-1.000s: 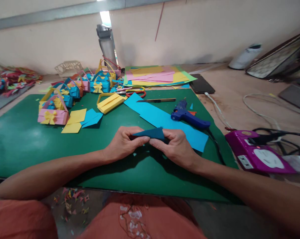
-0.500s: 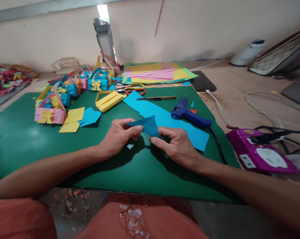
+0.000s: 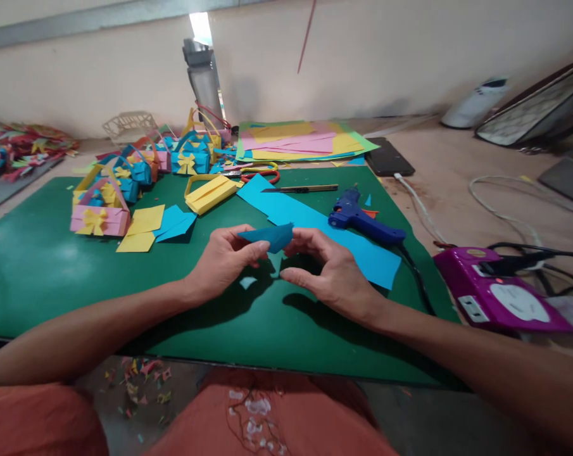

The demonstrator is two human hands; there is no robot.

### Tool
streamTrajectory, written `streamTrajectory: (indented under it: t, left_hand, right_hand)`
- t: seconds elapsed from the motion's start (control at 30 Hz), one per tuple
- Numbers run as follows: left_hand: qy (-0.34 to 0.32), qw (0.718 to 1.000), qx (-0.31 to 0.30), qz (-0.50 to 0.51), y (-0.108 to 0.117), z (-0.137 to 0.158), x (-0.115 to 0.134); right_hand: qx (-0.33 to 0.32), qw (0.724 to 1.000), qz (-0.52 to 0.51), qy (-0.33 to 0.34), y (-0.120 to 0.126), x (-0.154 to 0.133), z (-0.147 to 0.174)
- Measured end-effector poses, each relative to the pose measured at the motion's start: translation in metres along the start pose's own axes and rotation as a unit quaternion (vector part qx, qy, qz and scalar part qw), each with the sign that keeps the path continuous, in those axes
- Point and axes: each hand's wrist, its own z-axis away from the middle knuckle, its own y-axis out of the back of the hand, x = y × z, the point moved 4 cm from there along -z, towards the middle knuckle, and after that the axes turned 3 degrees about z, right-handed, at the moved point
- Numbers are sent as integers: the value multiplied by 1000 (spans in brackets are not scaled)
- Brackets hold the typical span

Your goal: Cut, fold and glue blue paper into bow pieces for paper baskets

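Observation:
A folded piece of blue paper (image 3: pixel 273 238) is pinched between the thumb and fingers of my left hand (image 3: pixel 226 258), held above the green mat (image 3: pixel 210 335). My right hand (image 3: pixel 331 272) is at the paper's right end, its fingertips against or just behind that edge and its thumb lowered away, so the fingers are apart. Behind my hands a long blue paper strip (image 3: pixel 376 259) lies slantwise on the mat. To the left lie yellow paper squares (image 3: pixel 141 229), blue paper pieces (image 3: pixel 176 221) and a yellow paper basket (image 3: pixel 213 194).
A blue glue gun (image 3: pixel 369 221) rests on the strip, its cord running toward a purple power socket box (image 3: pixel 499 288). A cutter knife (image 3: pixel 300 188), scissors (image 3: pixel 258 172), a phone (image 3: pixel 389 156) and stacked coloured sheets (image 3: pixel 290 139) lie behind. Several finished paper baskets (image 3: pixel 100 218) stand at left.
The blue paper has tilted so that less of its face shows. My right thumb has come off it and the right hand's fingers have spread. The left hand keeps its pinch.

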Motion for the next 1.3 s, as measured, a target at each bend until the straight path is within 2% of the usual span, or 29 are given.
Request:
streamTrajectory:
  t: [0.1,0.2,0.33,0.43,0.57,0.7,0.83,0.97,1.3]
  left_hand:
    - [-5,1000,-17,-25,-6,4,2]
    - [-13,998,-35,-44,-12,6,1]
    - [-26,998,-45,-48,-19,6,2]
    - [-9,998,-37,-41,-19,5,2]
    - [21,999,-28,2,-16,4,-2]
    - [18,998,-28,54,-12,3,-3]
    - [21,995,-18,99,-8,2,-4]
    - [21,989,-7,144,-4,0,-3]
    - [10,987,4,161,-1,-3,2]
  right_hand:
    - [15,999,35,3,2,-2,0]
    - [-14,998,63,9,1,-5,0]
    - [-29,997,62,47,1,-11,0]
    - [-27,996,59,64,1,-14,1]
    - [-44,995,60,65,0,-17,3]
    - [-61,995,57,62,0,-18,3]
    - [-58,995,82,30,1,-14,3]
    - [-54,995,76,26,0,-11,4]
    - [-74,994,70,34,-2,-10,3]
